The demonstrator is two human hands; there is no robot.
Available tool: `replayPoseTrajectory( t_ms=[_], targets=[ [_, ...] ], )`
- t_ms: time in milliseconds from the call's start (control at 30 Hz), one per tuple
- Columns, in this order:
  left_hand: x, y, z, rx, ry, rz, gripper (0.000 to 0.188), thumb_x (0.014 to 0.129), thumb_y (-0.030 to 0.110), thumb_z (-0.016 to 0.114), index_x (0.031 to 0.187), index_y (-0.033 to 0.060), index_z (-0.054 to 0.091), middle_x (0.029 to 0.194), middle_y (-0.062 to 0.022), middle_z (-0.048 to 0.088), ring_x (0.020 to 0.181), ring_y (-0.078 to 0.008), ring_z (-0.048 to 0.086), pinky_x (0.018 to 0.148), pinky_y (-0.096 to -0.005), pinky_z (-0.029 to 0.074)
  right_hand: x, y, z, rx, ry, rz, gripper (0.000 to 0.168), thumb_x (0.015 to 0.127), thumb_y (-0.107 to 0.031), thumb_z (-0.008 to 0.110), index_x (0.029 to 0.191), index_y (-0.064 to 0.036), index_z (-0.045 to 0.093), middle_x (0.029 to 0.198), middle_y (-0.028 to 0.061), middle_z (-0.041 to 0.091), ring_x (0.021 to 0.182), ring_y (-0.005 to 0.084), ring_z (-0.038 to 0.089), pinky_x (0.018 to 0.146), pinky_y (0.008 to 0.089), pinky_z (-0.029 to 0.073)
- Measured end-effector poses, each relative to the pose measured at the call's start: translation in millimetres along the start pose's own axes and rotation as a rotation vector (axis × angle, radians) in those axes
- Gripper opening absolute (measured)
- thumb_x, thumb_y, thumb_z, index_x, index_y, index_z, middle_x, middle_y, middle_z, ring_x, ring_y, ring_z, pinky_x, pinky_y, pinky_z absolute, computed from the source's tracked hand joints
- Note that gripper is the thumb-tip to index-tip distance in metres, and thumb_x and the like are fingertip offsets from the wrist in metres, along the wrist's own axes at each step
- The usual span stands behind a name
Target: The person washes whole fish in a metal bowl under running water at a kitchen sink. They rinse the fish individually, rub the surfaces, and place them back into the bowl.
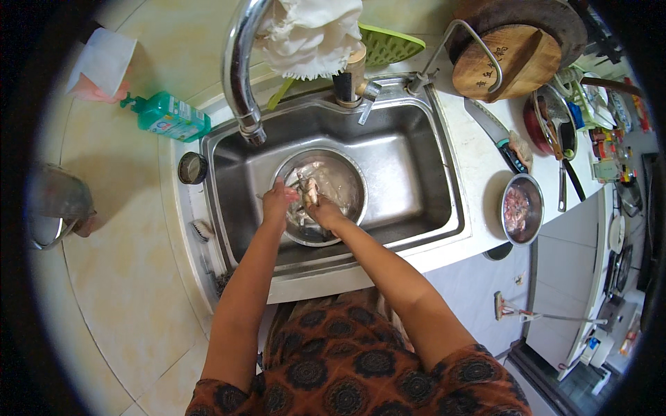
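Note:
My right hand grips a pale piece of fish above a round steel basin. Just to the left of that piece is my left hand; its fingers are blurred, and whether they hold anything is unclear. Cloudy water fills the basin, with more pale and silvery pieces partly under the surface. The basin sits inside a stainless steel sink, towards its left half. A chrome faucet spout arches over the sink, its outlet above the back left part.
On the right counter are a steel bowl of raw pieces, a knife, a pot and a wooden lid. A green soap bottle, a small dark cup and a brush line the left rim. White cloth hangs behind the spout.

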State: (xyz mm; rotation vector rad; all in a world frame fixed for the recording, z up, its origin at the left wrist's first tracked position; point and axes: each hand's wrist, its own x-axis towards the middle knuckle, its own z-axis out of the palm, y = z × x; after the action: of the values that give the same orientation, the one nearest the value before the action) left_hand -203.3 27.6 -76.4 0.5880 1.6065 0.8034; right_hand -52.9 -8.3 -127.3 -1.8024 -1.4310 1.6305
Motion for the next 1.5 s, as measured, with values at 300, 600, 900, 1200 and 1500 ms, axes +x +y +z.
replayPoseTrajectory(
  t_ms=[300, 600, 900, 1200, 1500],
  targets=[
    [-12.2, -15.5, -19.0, 0.221, -0.026, 0.014, 0.027, 0.093, 0.030, 0.058, 0.103, 0.0067, 0.066, 0.083, 0.0031, 0.056, 0.075, -0.0092, 0.047, 0.073, -0.0252, 0.038, 41.7, 29.1, -23.5, -0.228, 0.329, 0.272, 0.053, 0.092, -0.035, 0.049, 0.138, -0.010, 0.042, 0.147, 0.0151, 0.032, 0.132, 0.0348, 0.036, 0.104, 0.0417, 0.038],
    [-13.4, -32.1, -24.4, 0.233, 0.049, 0.074, 0.025, 0.091, 0.023, 0.062, 0.109, 0.0056, 0.065, 0.092, 0.0008, 0.063, 0.083, -0.0110, 0.054, 0.077, -0.0269, 0.043, 13.3, 3.6, 29.1, -0.417, -0.290, 0.199, 0.086, 0.091, -0.050, 0.048, 0.152, -0.011, 0.001, 0.158, 0.0140, 0.006, 0.144, 0.0360, 0.013, 0.113, 0.0557, 0.013],
    [11.6, -46.0, -47.4, 0.590, 0.336, 0.316, 0.033, 0.085, 0.023, 0.066, 0.111, 0.0024, 0.065, 0.095, -0.0123, 0.065, 0.089, -0.0206, 0.060, 0.081, -0.0325, 0.046, 44.5, -0.7, -2.4, -0.611, 0.261, 0.008, 0.050, 0.098, -0.029, 0.036, 0.145, -0.014, 0.034, 0.152, 0.0147, 0.028, 0.139, 0.0339, 0.028, 0.109, 0.0501, 0.028],
    [1.1, -51.5, -49.7, 0.293, 0.179, 0.210, 0.032, 0.085, 0.018, 0.065, 0.113, 0.0018, 0.064, 0.089, -0.0077, 0.063, 0.085, -0.0173, 0.058, 0.079, -0.0302, 0.044, 54.5, 9.2, -17.2, -1.215, -0.156, -0.143, 0.072, 0.092, -0.030, 0.055, 0.152, -0.013, 0.018, 0.159, 0.0116, 0.007, 0.145, 0.0358, 0.008, 0.111, 0.0606, 0.010],
    [5.0, -40.5, -47.1, 0.369, 0.246, 0.068, 0.044, 0.088, 0.017, 0.064, 0.127, -0.0001, 0.054, 0.113, -0.0108, 0.059, 0.102, -0.0189, 0.055, 0.089, -0.0298, 0.042, 45.6, -1.8, -0.1, -0.751, -0.243, 0.074, 0.044, 0.091, -0.018, 0.048, 0.133, -0.007, 0.047, 0.135, 0.0148, 0.051, 0.124, 0.0309, 0.050, 0.100, 0.0479, 0.040]
  ],
)
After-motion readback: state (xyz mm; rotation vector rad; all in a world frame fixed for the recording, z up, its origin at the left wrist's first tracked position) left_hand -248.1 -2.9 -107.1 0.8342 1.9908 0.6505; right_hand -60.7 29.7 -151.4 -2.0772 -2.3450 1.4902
